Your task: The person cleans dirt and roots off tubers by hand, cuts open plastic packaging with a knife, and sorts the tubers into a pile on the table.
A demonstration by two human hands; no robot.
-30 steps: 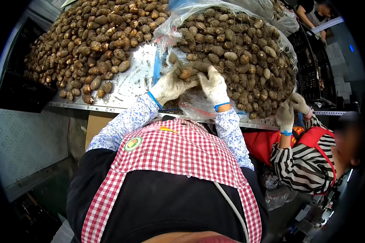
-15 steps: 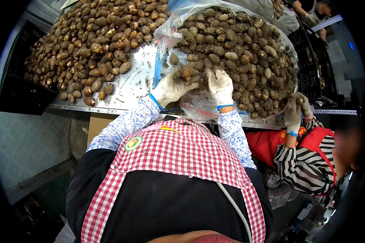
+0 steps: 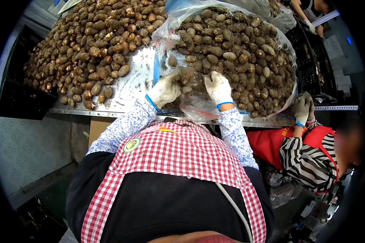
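Note:
My left hand (image 3: 168, 90), in a soiled white work glove, is closed around a brown taro corm (image 3: 187, 74) at the near edge of the right-hand heap. My right hand (image 3: 218, 87), gloved too, is a short way to the right of that corm. Its fingers are curled together, and whether anything is in them I cannot make out. Beyond and right of it lies a heap of hairy taro corms (image 3: 247, 60) on clear plastic sheeting (image 3: 198, 106). Dried root fibres are spread between my hands.
A second heap of taro corms (image 3: 89, 44) covers the metal table (image 3: 136, 75) on the left. Black crates (image 3: 24, 99) stand at the far left and right. At right a co-worker in a striped sleeve (image 3: 308, 162) has gloved hands (image 3: 303, 107) at the table edge.
My left hand has moved slightly left with the corm, away from my right hand. My right hand has shifted only a little. The co-worker's hands have moved slightly right.

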